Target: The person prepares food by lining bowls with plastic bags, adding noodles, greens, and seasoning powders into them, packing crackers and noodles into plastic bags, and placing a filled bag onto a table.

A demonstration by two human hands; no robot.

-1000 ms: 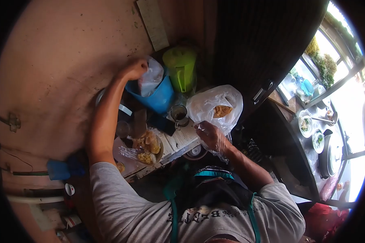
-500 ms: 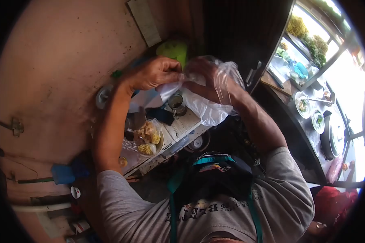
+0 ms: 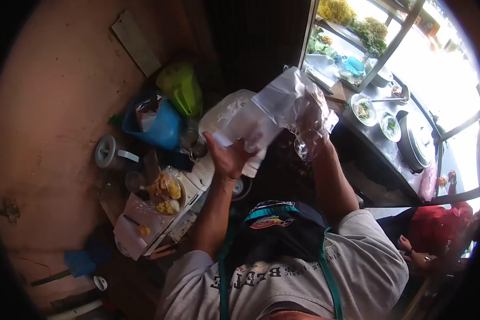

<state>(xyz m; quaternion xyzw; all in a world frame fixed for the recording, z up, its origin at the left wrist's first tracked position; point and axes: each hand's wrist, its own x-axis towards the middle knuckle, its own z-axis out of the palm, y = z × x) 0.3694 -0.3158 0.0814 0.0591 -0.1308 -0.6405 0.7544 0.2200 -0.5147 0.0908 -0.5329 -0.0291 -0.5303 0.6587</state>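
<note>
A clear plastic bag (image 3: 253,120) stretches between my two hands, its film spread out. My right hand (image 3: 310,113) is covered by crumpled plastic and appears to grip the bag; its fingers are partly hidden. My left hand (image 3: 231,159) is at the bag's lower left end, thumb stretched out and apart from the fingers, which lie partly behind the film. Behind the bag is more white plastic (image 3: 213,114). A glass mug (image 3: 189,143) stands just left of my left hand.
Left of my hands are a blue bin (image 3: 157,128), a green pitcher (image 3: 189,88), a white lidded jug (image 3: 106,153) and a plate of bagged yellow food (image 3: 168,194). On the right counter are bowls (image 3: 364,109) and a large pot (image 3: 410,141). A person in red (image 3: 437,229) is beyond it.
My hands, close together before, have moved apart, and the bag is now spread between them. My left hand has dropped and opened. The view has turned, showing more of the left table.
</note>
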